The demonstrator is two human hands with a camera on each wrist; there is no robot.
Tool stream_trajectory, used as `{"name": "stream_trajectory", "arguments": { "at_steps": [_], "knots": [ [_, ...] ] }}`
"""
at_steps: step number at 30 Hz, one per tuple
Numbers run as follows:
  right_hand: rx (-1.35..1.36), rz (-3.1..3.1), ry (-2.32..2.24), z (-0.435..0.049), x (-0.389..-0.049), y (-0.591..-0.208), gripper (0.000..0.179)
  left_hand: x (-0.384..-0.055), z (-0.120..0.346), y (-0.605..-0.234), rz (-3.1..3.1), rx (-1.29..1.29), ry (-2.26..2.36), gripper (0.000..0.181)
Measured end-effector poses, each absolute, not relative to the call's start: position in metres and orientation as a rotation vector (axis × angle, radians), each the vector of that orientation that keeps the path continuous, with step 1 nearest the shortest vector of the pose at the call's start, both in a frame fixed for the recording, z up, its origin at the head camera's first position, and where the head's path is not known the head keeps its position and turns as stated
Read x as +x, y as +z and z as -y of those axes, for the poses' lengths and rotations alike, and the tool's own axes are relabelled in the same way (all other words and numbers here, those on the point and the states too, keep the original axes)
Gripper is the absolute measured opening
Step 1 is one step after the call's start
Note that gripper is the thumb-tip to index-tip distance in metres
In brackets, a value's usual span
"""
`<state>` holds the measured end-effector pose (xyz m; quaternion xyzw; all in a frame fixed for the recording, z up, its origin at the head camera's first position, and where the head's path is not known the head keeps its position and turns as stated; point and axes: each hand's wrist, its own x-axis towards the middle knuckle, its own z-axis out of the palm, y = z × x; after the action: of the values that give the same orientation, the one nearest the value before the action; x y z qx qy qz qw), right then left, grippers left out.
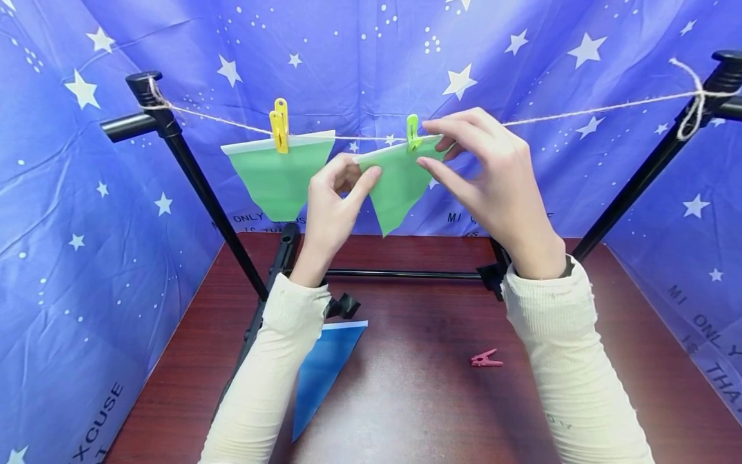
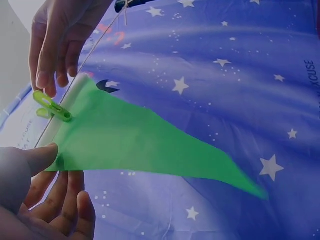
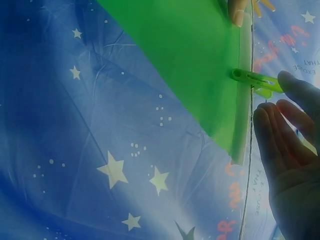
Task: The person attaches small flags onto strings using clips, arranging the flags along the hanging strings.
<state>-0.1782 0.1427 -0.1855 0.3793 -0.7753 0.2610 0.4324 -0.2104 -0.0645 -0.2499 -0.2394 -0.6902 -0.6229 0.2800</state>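
Note:
A green triangular pennant [image 1: 400, 177] with a white top edge hangs on a string [image 1: 591, 111], fixed there by a light green clothespin [image 1: 413, 133]. My left hand [image 1: 338, 200] pinches the pennant's left top corner, thumb in front and fingers behind. My right hand [image 1: 493, 177] hovers at the right top corner beside the clothespin, its fingers loosely bent and spread from the thumb. In the right wrist view its fingertips lie right by the handle end of the clothespin [image 3: 257, 80]; whether they touch cannot be told. Further left, a yellow clothespin [image 1: 279, 125] holds another green pennant [image 1: 278, 174].
The string is tied to black poles [image 1: 199, 193] at both sides. A blue pennant [image 1: 324, 374] lies on the brown table [image 1: 417, 412], partly under the left sleeve. A pink clothespin [image 1: 485, 358] lies to the right. Behind hangs a blue star-patterned cloth [image 1: 371, 58].

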Motion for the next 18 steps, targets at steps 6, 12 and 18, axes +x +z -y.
{"name": "stream_trajectory", "arguments": {
  "at_steps": [6,12,18],
  "knots": [
    [0.928,1.952,0.657,-0.145,-0.176,-0.191,0.031,-0.209,0.068,-0.258,1.870,-0.631,-1.686,0.016],
    [0.918,1.968,0.745,-0.146,-0.171,-0.198,0.033,-0.206,0.075,-0.267,1.908,-0.648,-1.675,0.018],
    [0.915,1.995,0.732,-0.152,-0.170,-0.206,0.033,-0.206,0.083,-0.277,1.926,-0.647,-1.669,0.017]
  ]
}}
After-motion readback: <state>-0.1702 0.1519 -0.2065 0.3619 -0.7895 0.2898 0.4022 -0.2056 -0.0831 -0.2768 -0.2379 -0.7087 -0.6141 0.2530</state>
